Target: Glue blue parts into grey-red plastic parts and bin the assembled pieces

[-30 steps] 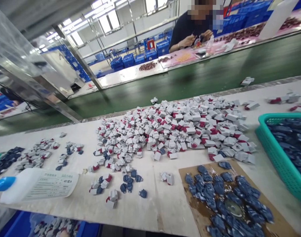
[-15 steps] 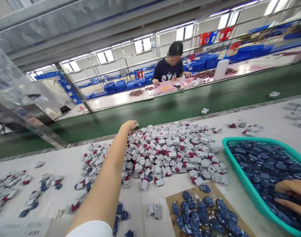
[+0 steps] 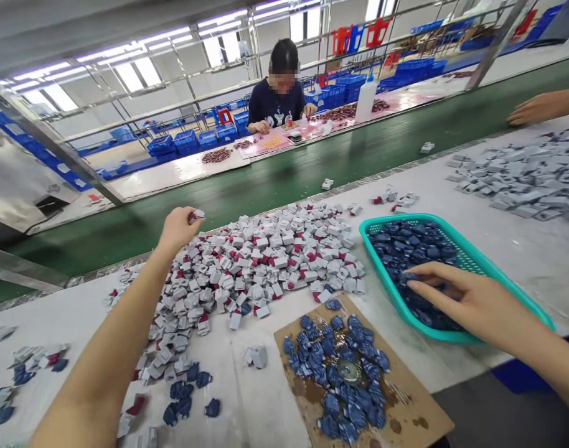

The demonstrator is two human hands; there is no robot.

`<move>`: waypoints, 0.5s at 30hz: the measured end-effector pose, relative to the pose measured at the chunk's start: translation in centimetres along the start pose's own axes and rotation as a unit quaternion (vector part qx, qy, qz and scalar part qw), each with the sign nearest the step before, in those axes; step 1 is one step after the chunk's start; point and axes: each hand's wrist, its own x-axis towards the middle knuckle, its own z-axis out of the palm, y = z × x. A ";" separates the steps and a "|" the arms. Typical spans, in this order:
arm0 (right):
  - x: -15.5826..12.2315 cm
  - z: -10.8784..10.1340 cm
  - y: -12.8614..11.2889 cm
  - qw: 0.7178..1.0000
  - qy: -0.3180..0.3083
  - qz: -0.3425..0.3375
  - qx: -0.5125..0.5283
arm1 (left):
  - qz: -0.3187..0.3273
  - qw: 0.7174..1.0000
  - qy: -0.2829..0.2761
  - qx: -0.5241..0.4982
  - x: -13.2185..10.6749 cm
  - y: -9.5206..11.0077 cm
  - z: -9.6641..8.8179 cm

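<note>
My left hand (image 3: 178, 229) is closed on a small grey-white piece (image 3: 198, 214), held up beside the green belt at the far edge of the table. Below it spreads a big pile of grey-white and dark red pieces (image 3: 266, 255). Over the turquoise basket (image 3: 487, 264), my right hand (image 3: 441, 286) pinches a dark blue piece (image 3: 409, 276) between thumb and fingers. Many more dark blue pieces (image 3: 415, 239) fill the basket. On a wet brown board (image 3: 406, 414) lie more blue pieces (image 3: 331, 354) around a round, glassy-looking object (image 3: 348, 371).
Beyond the table runs a green belt (image 3: 275, 177) carrying a few pale pieces. A co-worker (image 3: 277, 99) sits across it, near a white bottle (image 3: 366, 99). Another person's hand (image 3: 536, 109) reaches in at right, above a second grey pile (image 3: 522, 174).
My right hand has risen out of the blue pieces and now pinches one. My left hand stays by the belt edge with its piece. The view has shifted right, and another person's hand now shows.
</note>
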 end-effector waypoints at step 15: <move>0.3 0.6 -1.9 0.997 0.019 -0.046 -0.063 | -0.113 0.936 -0.008 -0.333 -20.9 4.1 -2.5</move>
